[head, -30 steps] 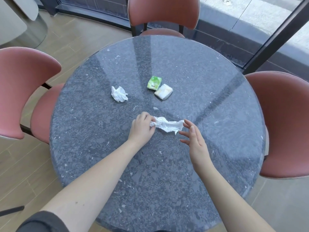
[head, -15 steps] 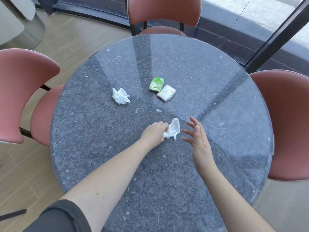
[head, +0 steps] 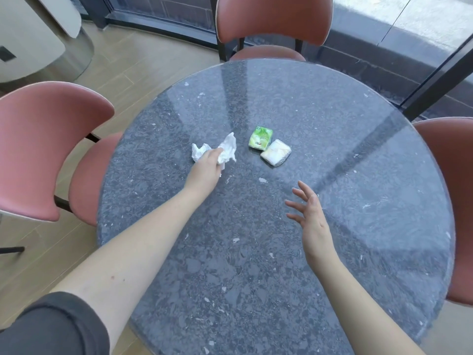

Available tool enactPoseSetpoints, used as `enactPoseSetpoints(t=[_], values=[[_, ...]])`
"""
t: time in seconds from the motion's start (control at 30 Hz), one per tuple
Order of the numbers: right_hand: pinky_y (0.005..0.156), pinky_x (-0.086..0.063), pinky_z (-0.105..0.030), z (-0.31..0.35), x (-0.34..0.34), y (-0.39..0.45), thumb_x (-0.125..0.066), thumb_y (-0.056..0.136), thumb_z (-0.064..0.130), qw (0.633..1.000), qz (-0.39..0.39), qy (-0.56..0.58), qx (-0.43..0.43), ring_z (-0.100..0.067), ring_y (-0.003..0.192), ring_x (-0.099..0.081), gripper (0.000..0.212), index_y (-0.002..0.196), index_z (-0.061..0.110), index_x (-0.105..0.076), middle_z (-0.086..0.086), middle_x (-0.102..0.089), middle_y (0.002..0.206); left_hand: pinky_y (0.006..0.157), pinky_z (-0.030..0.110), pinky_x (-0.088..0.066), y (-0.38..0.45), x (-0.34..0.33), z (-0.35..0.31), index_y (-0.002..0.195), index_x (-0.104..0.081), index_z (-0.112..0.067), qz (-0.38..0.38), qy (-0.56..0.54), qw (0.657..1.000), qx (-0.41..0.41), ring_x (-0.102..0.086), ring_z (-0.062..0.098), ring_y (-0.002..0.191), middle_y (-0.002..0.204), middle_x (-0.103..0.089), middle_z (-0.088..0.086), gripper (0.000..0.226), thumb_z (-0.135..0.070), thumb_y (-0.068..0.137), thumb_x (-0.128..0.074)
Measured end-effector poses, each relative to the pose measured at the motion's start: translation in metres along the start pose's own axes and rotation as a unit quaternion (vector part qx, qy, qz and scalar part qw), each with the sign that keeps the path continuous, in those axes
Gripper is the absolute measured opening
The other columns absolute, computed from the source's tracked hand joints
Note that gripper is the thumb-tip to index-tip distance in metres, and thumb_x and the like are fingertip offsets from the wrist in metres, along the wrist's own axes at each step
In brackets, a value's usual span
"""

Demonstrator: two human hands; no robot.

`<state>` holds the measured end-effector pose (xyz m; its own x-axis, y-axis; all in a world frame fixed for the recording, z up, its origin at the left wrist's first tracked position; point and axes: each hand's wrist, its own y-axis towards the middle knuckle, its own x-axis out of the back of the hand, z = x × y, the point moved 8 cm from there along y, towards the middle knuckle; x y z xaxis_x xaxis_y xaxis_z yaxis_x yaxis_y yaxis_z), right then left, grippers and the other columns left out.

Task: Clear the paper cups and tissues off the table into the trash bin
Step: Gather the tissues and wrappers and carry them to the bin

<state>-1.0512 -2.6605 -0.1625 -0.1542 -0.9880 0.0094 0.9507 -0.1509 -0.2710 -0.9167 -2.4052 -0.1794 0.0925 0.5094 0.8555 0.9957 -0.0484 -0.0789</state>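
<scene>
My left hand (head: 206, 168) is stretched out over the round grey stone table (head: 281, 252), shut on a white tissue (head: 227, 149) that sticks up past the fingers. Right beside it, touching the hand's left side, lies a second crumpled tissue (head: 197, 152). My right hand (head: 308, 213) hovers over the table's middle with fingers spread and nothing in it. No paper cup or trash bin is in view.
A green tissue packet (head: 260, 138) and a white clear-wrapped packet (head: 276, 152) lie side by side right of my left hand. Pink chairs stand at the left (head: 43, 149), far side (head: 273, 19) and right (head: 450, 201). A glass wall runs behind.
My left hand gathered the stretched tissue into its fist, then carried it up and left to the crumpled tissue. My right hand let go and stayed back, open.
</scene>
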Motion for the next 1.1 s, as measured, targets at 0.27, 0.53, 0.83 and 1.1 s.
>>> enactPoseSetpoints(t=[0.27,0.53,0.83,1.1], values=[[0.095,-0.051,-0.036,0.012,-0.015,0.059,-0.022,0.110,0.038,0.999,-0.001,-0.046,0.026,-0.009,0.111,-0.059,0.036,0.138,0.034,-0.045,0.013,-0.054,0.128,0.092,0.042,-0.040,0.026,0.007,0.041,0.112,-0.061,0.005,-0.013,0.046,0.998,0.041,-0.048,0.039,0.118,0.128,-0.052,0.021,0.021,-0.003,0.092,-0.063],[0.109,-0.046,-0.042,0.007,-0.039,0.116,-0.030,0.109,0.040,0.992,0.025,-0.119,0.023,-0.015,0.127,-0.055,0.041,0.144,0.028,-0.049,0.000,-0.051,0.144,0.094,0.045,-0.041,0.027,-0.026,0.064,0.102,-0.060,0.001,0.061,0.098,0.992,0.050,-0.046,0.037,0.125,0.134,-0.053,0.015,0.026,-0.021,0.090,-0.066],[0.110,-0.038,-0.036,-0.010,-0.026,0.181,-0.052,0.102,0.029,0.958,-0.077,-0.277,0.006,-0.019,0.128,-0.049,0.041,0.141,0.018,-0.050,-0.003,-0.054,0.140,0.058,0.035,-0.031,0.010,-0.029,0.040,0.100,-0.044,-0.014,0.053,-0.082,0.988,0.116,-0.049,0.028,0.078,0.089,-0.056,0.003,0.020,-0.017,0.089,-0.061],[0.110,-0.030,-0.043,-0.026,-0.030,0.210,-0.070,0.090,0.041,0.883,-0.053,-0.462,-0.063,-0.032,0.136,-0.039,0.061,0.142,0.020,-0.046,-0.011,-0.046,0.144,0.056,0.009,-0.039,-0.003,-0.025,0.025,0.135,-0.043,-0.045,0.018,-0.164,0.978,0.125,-0.050,0.003,0.061,0.074,-0.056,-0.016,0.058,-0.015,0.087,-0.058]])
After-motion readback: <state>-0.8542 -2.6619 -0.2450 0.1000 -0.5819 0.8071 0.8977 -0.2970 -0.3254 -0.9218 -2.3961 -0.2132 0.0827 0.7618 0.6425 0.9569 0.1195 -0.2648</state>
